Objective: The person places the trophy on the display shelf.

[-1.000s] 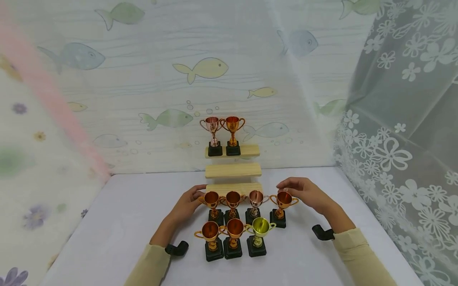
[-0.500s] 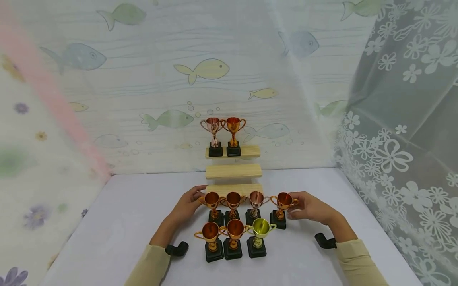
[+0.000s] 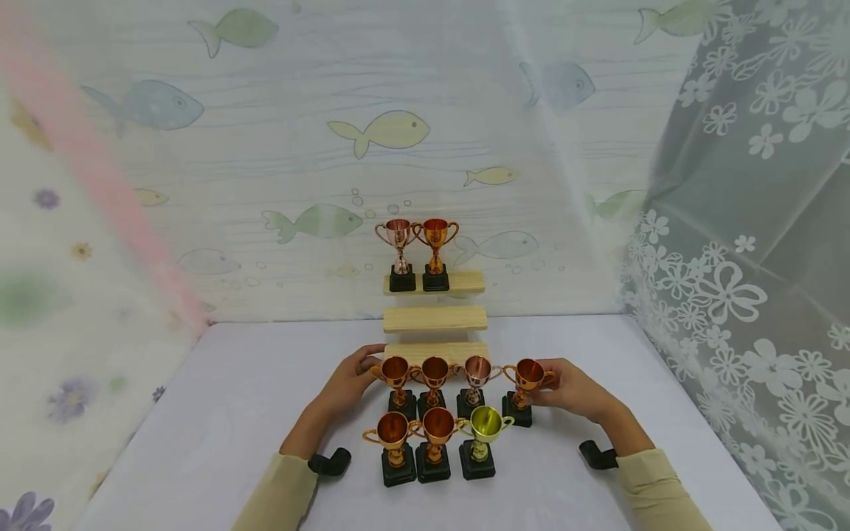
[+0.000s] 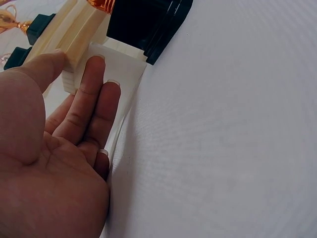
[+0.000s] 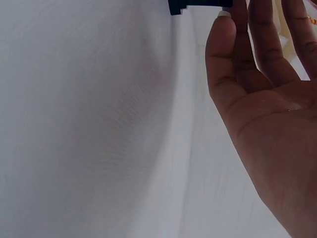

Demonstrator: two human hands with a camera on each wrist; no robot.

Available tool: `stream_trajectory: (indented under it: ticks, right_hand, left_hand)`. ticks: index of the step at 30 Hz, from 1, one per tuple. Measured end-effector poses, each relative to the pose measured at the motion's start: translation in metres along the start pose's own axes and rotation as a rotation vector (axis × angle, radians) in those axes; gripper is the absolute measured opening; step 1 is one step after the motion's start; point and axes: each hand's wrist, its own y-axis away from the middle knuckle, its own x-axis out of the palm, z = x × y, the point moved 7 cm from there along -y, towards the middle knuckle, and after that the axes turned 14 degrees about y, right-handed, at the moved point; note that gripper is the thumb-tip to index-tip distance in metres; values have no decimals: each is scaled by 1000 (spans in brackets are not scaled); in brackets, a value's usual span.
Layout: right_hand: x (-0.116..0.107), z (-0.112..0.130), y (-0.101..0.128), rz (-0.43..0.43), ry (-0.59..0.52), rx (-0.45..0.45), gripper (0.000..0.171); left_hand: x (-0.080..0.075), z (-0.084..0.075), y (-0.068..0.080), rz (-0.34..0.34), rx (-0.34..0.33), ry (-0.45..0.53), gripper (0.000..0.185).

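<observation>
My right hand (image 3: 576, 389) grips a copper-coloured trophy cup (image 3: 528, 375) at the right end of a row before the wooden stand. In the right wrist view, the thumb touches the edge of its black base (image 5: 200, 2), with the other fingers behind it. My left hand (image 4: 54, 158) rests against the left end of the stand's lowest plank (image 4: 81, 34). Its thumb touches the wood, and the fingers extend along the white support (image 4: 119, 69). Beside the gripped cup stand a rose trophy (image 3: 477, 372) and two copper ones (image 3: 434, 374).
Nearest me stand two copper trophies (image 3: 437, 425) and a yellow-gold one (image 3: 485, 424). The top plank (image 3: 468, 280) bears a rose trophy (image 3: 399, 237) and an orange one (image 3: 435, 237). Behind the white table (image 3: 246, 383) hangs a fish-patterned curtain (image 3: 432, 59).
My right hand has come down from above and behind the rightmost copper trophy and taken hold of it. The left hand stays at the stand; the trophies stand as before.
</observation>
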Motion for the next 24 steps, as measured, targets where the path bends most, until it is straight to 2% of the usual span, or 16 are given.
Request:
stream_trajectory:
  ticks: [12, 16, 24]
  right_hand:
    - [-2, 1, 0, -38, 13, -22, 36]
    - [-4, 0, -1, -54, 35, 5, 35]
    - [-16, 7, -3, -84, -75, -16, 34]
  left_hand:
    - [-1, 0, 0, 0, -7, 7, 49]
    - [-1, 2, 0, -3, -15, 6, 50]
    - [-2, 0, 0, 3, -7, 0, 50]
